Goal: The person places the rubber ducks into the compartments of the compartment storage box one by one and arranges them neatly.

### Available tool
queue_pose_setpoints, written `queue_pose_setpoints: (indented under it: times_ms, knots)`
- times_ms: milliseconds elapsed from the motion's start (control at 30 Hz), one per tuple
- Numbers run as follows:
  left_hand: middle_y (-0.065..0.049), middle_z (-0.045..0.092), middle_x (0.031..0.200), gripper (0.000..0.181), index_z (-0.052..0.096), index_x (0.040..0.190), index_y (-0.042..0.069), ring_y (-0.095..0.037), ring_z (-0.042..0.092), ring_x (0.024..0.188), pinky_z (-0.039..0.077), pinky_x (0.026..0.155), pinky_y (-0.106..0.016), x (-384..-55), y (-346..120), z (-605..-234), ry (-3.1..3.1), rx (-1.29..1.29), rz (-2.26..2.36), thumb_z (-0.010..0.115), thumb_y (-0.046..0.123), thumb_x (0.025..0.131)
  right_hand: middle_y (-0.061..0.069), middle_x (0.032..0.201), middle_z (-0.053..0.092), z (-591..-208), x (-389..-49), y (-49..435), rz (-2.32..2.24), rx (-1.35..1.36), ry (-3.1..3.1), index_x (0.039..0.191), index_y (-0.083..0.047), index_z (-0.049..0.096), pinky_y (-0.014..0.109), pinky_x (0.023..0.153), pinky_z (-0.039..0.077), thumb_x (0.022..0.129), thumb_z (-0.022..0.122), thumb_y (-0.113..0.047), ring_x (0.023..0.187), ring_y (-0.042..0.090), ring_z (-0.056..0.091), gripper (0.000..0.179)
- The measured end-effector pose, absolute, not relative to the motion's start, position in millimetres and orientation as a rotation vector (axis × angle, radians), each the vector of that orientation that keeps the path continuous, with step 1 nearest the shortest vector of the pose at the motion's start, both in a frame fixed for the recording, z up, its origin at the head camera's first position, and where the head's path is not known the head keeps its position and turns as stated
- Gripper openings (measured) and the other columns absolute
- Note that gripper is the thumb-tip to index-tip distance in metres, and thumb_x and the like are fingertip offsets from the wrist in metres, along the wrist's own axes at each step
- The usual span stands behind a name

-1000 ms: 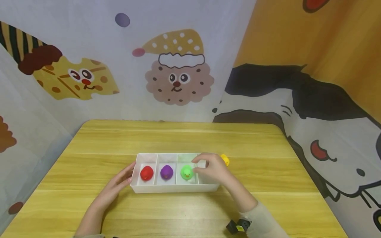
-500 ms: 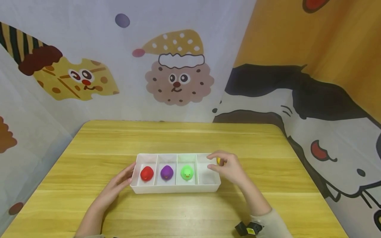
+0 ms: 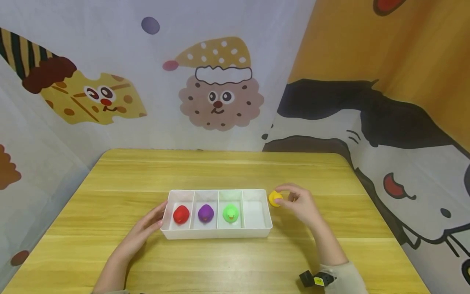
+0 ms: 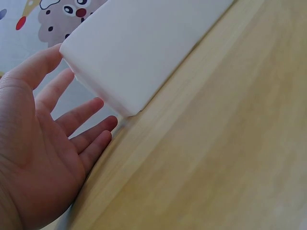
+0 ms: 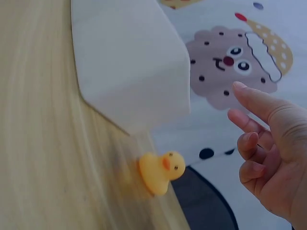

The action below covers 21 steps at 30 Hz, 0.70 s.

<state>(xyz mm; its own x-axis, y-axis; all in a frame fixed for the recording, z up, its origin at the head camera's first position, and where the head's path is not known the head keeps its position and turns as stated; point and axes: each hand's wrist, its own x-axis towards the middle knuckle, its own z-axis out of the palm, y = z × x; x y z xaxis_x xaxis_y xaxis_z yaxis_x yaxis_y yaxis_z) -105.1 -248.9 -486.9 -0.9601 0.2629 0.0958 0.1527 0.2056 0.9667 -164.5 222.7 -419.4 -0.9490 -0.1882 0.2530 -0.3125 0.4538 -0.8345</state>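
Observation:
A white four-part tray (image 3: 216, 233) lies on the table with a red rubber duck (image 3: 181, 214), a purple one (image 3: 205, 213) and a green rubber duck (image 3: 230, 213), each in its own compartment; the rightmost compartment holds nothing. My left hand (image 3: 148, 222) touches the tray's left end with spread fingers (image 4: 79, 115). Just off the tray's right end, a yellow rubber duck (image 5: 160, 172) stands on the table. My right hand (image 3: 301, 202) is beside it, thumb and forefinger apart, overlapping the duck in the head view. The right wrist view shows that hand apart from the duck, holding nothing.
The wooden table (image 3: 220, 265) carries the tray and ducks. Behind it hangs a cloth (image 3: 279, 41) printed with cartoon figures, meeting the table's back edge. A small black device (image 3: 317, 279) is strapped at my right wrist.
My right hand has moved right, from over the green duck and rightmost compartment to the yellow duck outside the tray. The left hand and tray have stayed in place.

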Motion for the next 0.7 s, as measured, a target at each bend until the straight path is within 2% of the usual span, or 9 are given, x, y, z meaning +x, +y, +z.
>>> queue_pose_setpoints:
  times_ms: [133, 400, 700]
  knots:
    - [-0.025, 0.038, 0.144, 0.052, 0.033, 0.149, 0.007, -0.002, 0.040, 0.125, 0.033, 0.094, -0.017, -105, -249, -487, 2.378, 0.407, 1.877, 0.049, 0.007, 0.099, 0.008, 0.104, 0.067, -425, -167, 230, 1.507, 0.453, -2.580, 0.107, -0.005, 0.070, 0.025, 0.042, 0.035, 0.078, 0.080, -0.017, 0.053, 0.015, 0.043, 0.032]
    - [-0.024, 0.038, 0.145, 0.052, 0.032, 0.149, 0.006, -0.001, 0.041, 0.124, 0.033, 0.095, -0.017, -105, -249, -487, 2.363, 0.411, 1.887, 0.048, 0.007, 0.099, 0.011, 0.102, 0.066, -438, -172, 238, 1.530, 0.411, -2.609, 0.111, -0.008, 0.069, 0.024, 0.042, 0.035, 0.079, 0.080, -0.016, 0.055, 0.014, 0.044, 0.035]
    - [-0.026, 0.041, 0.142, 0.052, 0.033, 0.148, 0.005, -0.012, 0.043, 0.126, 0.034, 0.094, -0.016, -105, -249, -488, 2.365, 0.430, 1.895, 0.049, 0.007, 0.099, 0.004, 0.111, 0.065, -455, -178, 246, 1.542, 0.377, -2.638, 0.114, -0.013, 0.068, 0.024, 0.042, 0.038, 0.081, 0.078, -0.016, 0.055, 0.013, 0.046, 0.035]
